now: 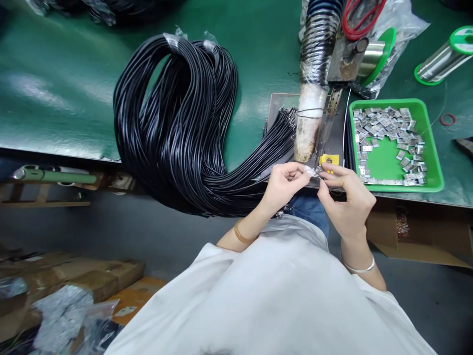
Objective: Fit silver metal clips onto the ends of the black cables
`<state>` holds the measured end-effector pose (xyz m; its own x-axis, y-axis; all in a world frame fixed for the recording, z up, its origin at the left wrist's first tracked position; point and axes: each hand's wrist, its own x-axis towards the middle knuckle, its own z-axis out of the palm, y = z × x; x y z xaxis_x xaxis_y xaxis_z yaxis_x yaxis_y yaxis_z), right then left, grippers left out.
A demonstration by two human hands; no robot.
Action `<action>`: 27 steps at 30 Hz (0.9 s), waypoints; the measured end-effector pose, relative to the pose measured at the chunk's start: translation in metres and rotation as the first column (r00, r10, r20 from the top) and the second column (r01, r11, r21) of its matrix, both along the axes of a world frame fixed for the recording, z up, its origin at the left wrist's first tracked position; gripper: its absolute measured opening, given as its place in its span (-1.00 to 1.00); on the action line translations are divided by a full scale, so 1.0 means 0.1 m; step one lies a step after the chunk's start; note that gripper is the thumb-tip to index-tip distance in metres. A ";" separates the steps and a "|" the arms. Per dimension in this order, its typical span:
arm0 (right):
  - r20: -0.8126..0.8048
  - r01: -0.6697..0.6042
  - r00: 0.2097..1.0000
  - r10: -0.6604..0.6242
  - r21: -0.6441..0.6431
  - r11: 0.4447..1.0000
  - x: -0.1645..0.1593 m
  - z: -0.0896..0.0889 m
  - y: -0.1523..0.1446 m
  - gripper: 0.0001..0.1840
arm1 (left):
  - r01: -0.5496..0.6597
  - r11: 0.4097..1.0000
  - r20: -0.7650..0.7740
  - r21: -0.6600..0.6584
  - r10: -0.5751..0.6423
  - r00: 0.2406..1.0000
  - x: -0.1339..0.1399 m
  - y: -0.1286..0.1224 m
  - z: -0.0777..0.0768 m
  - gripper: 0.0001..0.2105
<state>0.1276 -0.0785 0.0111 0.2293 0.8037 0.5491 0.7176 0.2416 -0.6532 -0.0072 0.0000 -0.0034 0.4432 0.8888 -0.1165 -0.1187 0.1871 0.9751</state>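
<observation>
My left hand (284,186) and my right hand (347,197) meet at the table's front edge, fingers closed in a pinch. Between their fingertips is a small shiny metal piece (316,171), too small to make out fully. Something white covers a left fingertip. Just behind the hands lies a yellow piece (329,160) with a dark hole. To the left, a big coiled bundle of black cables (177,123) hangs partly over the edge, its stripped ends fanned out near a fume hose (309,113). Right of my hands, a green tray (436,167) holds many small metal connectors (402,123).
A soldering stand (343,64) with red cable (356,34) rises behind the hands. Solder wire spools (373,56) stand at the back right, another spool (439,61) farther right. An open cardboard box (424,241) sits below the table; more cartons (107,276) lie at lower left.
</observation>
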 end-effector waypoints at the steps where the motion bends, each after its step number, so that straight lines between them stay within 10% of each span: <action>1: -0.002 -0.003 1.000 0.003 -0.010 1.000 0.01 0.00 -0.01 -0.87 | 0.013 1.000 0.001 -0.009 -0.013 1.000 0.00 0.00 -0.01 -0.72; 10: -0.159 0.126 0.979 -0.130 -0.037 0.991 0.11 0.02 -0.12 -0.95 | 0.259 0.963 -0.119 0.078 -0.249 0.961 -0.07 -0.09 0.00 -0.80; 15: -0.153 0.430 0.903 -0.403 0.306 0.849 0.33 0.22 -0.17 -0.87 | 0.681 0.680 -0.522 0.273 -0.490 0.698 -0.20 -0.16 0.06 -0.80; 18: -0.079 0.435 0.899 -0.430 0.065 0.898 0.55 0.27 -0.17 -0.73 | 0.695 0.646 -0.646 0.317 -0.389 0.657 -0.24 -0.20 0.02 -0.78; 23: 0.191 0.460 0.886 -0.422 -0.265 0.847 1.07 0.09 -0.02 -0.84 | 0.317 0.860 -0.474 0.401 -0.102 0.874 -0.28 -0.14 -0.07 -0.74; 27: 0.434 0.541 0.808 -0.398 -0.280 0.793 1.36 -0.01 0.29 -0.84 | 0.186 0.680 -0.502 0.710 0.303 0.810 -0.29 0.07 -0.14 -0.77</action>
<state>0.2639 -0.0495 0.0096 0.4924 0.7991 0.3449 0.8626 -0.3951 -0.3161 -0.0363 0.0065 -0.0174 0.4590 0.8163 0.3507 0.4810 -0.5602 0.6744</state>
